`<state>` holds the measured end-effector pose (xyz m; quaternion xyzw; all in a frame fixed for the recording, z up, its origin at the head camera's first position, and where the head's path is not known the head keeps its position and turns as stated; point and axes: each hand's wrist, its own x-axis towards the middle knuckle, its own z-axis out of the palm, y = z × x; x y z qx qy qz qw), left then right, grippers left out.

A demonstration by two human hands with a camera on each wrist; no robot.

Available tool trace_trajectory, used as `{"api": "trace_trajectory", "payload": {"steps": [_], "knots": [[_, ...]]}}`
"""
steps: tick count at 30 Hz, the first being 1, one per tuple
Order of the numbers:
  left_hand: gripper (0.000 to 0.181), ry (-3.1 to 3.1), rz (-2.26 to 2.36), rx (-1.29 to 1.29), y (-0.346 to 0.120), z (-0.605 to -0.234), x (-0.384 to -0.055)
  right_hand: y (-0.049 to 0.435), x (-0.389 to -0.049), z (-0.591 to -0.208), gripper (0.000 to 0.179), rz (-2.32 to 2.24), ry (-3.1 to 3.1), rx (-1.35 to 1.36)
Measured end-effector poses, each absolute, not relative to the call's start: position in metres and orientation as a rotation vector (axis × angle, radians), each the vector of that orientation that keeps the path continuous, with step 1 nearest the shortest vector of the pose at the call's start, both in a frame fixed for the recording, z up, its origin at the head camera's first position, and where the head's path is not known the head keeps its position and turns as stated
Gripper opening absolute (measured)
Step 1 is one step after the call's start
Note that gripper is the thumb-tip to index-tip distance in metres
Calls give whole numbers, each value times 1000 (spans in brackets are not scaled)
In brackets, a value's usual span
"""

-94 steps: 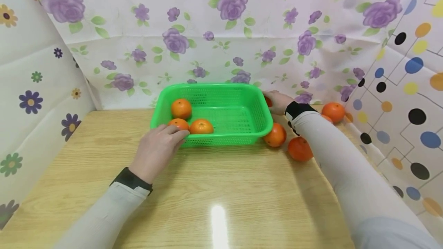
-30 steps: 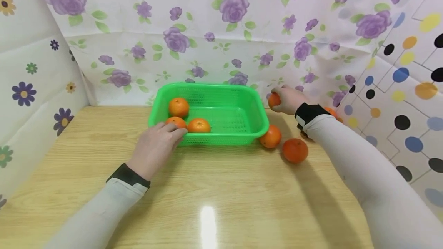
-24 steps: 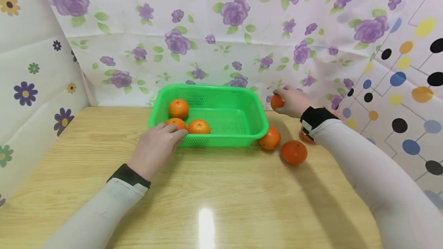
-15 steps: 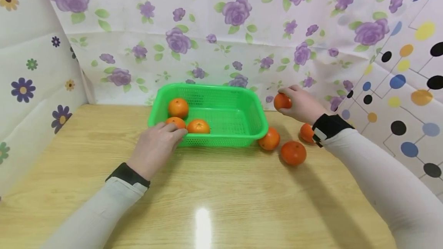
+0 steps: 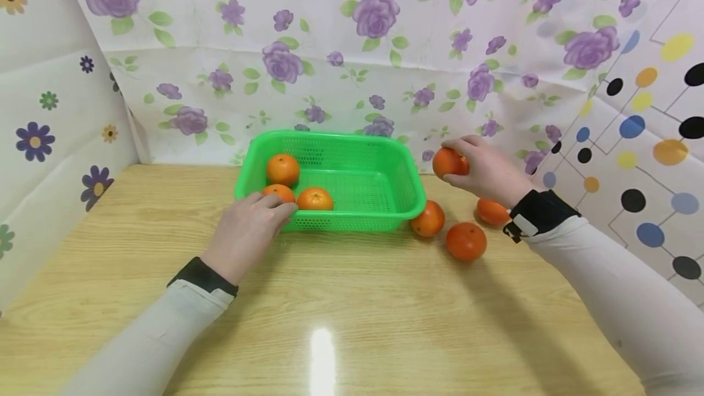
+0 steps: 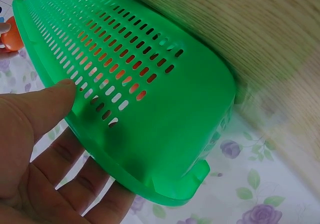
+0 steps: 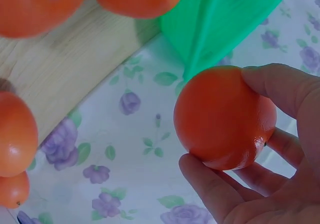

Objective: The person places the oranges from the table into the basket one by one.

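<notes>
The green plastic basket (image 5: 352, 220) stands on the table with three oranges inside at its left end, one of them this front orange (image 5: 315, 199). At its front left corner my left hand (image 5: 247, 234) holds the rim. In the left wrist view the thumb (image 6: 55, 101) lies against the perforated wall and the other fingers reach over the rim. My right hand (image 5: 486, 167) grips an orange (image 7: 222, 116) between thumb and fingers, just right of the basket and apart from it. Closest below that hand are a loose orange (image 5: 428, 219) by the basket's corner and another orange (image 5: 466, 242).
A further orange (image 5: 492, 211) lies near my right wrist, partly hidden by it. The right wrist view also shows a small orange (image 7: 14, 190) at its lower left. Flowered cloth (image 5: 341, 78) rises behind the wooden table (image 5: 264, 322), with patterned cloth on both sides.
My right hand, earlier low behind the basket's right end, has moved a little right with the orange, which now shows more fully. The left hand stays on the rim.
</notes>
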<state>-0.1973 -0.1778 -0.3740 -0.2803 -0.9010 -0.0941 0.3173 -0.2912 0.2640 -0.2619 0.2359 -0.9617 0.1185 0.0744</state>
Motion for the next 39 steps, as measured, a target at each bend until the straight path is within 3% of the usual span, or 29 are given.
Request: {"api": "trace_trajectory", "payload": {"steps": [39], "knots": [[20, -2375, -255, -754, -179, -373, -196, 202, -262, -266, 63, 470, -2869, 847]]}}
